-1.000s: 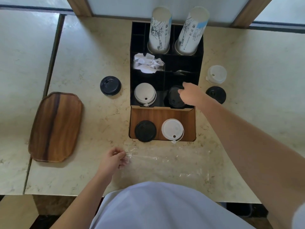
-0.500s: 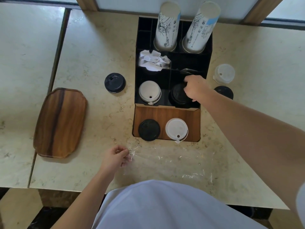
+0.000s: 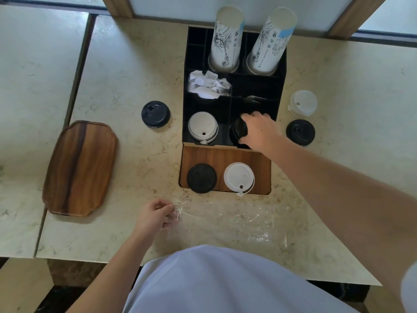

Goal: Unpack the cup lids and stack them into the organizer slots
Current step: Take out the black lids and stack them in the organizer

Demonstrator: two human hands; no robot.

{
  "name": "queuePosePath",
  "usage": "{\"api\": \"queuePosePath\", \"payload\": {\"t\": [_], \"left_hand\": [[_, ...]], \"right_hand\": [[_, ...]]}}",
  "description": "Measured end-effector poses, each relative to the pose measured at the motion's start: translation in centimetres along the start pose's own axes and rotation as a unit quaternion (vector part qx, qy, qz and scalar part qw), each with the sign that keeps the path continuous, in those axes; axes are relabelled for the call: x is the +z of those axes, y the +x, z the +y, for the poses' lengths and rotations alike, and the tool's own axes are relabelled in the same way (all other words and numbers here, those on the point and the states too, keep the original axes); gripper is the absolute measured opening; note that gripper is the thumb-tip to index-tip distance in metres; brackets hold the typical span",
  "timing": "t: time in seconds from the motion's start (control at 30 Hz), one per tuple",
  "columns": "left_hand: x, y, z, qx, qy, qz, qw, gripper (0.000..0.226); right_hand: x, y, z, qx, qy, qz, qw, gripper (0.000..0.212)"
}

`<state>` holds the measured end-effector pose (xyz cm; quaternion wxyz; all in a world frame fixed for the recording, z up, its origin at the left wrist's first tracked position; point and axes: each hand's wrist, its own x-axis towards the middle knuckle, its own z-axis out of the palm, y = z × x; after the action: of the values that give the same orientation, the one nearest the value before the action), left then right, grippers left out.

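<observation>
Right hand: my right hand (image 3: 259,129) reaches into the organizer's (image 3: 281,86) near right slot, its grip clamped on the black stack (image 3: 239,132) of lids there.
Left hand: my left hand (image 3: 155,214) rests on the near tabletop (image 3: 135,64), its grip pinched together on the edge of the clear wrap (image 3: 237,218).
Wrap: flat and crumpled on the tabletop, spread to the right of my left hand, near of the organizer.
White stack: the white stack (image 3: 203,127) of lids sits in the near left slot, just beside the black stack.
Shelf: the organizer's wooden shelf (image 3: 261,163) at its near end carries a black lid (image 3: 202,178) on the left and a white lid (image 3: 239,177) on the right.
Loose lids: one dark lid (image 3: 155,114) lies left of the organizer; right of it lie a pale lid (image 3: 303,106) and, nearer, another dark one (image 3: 300,132).
Far slots: two cup stacks (image 3: 226,39) stand upright at the far end; crumpled paper (image 3: 208,84) fills a middle left slot.
Tray: a wooden tray (image 3: 80,168) lies at the left, well apart from the organizer.
</observation>
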<state>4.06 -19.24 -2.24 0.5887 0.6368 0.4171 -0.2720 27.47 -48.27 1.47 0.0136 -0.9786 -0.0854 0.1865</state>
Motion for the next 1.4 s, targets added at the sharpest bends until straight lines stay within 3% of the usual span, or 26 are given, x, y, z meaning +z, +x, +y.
{"api": "queuePosePath", "payload": {"t": [0.13,0.27,0.33,0.5,0.73,0.83,0.93,1.17,1.4], "left_hand": [[0.1,-0.1,0.1,0.004,0.006,0.004,1.0,0.014],[0.0,0.0,0.2,0.007,0.009,0.006,1.0,0.014],[0.0,0.0,0.0,0.008,0.006,0.009,1.0,0.013],[0.1,0.1,-0.4,0.022,0.01,0.011,1.0,0.011],[0.1,-0.2,-0.4,0.046,0.026,0.002,0.999,0.009],[0.1,-0.6,-0.3,0.056,0.012,-0.016,0.998,0.013],[-0.4,-1.0,-0.4,0.059,-0.007,-0.024,0.998,0.014],[-4.2,-2.1,-2.3,0.079,-0.11,0.01,0.991,0.009],[-7.3,-2.0,-5.4,0.066,-0.209,0.054,0.974,0.008]], "right_hand": [[0.2,-0.9,0.0,-0.001,0.028,-0.001,1.0,0.081],[0.3,-5.3,-0.3,0.013,0.109,0.14,0.984,0.054],[0.9,-9.3,-0.4,0.035,0.203,0.165,0.965,0.041],[3.7,-20.1,0.3,0.116,0.302,0.077,0.943,0.006],[6.7,-26.0,0.9,0.242,0.259,-0.051,0.934,0.048],[6.5,-25.2,0.6,0.277,0.338,-0.109,0.893,0.047],[6.1,-23.9,0.1,0.262,0.37,-0.11,0.885,0.033],[0.8,-17.2,-3.7,0.147,0.405,-0.017,0.902,0.012],[-3.5,-10.5,-11.4,0.057,0.414,0.003,0.909,0.011]]}}
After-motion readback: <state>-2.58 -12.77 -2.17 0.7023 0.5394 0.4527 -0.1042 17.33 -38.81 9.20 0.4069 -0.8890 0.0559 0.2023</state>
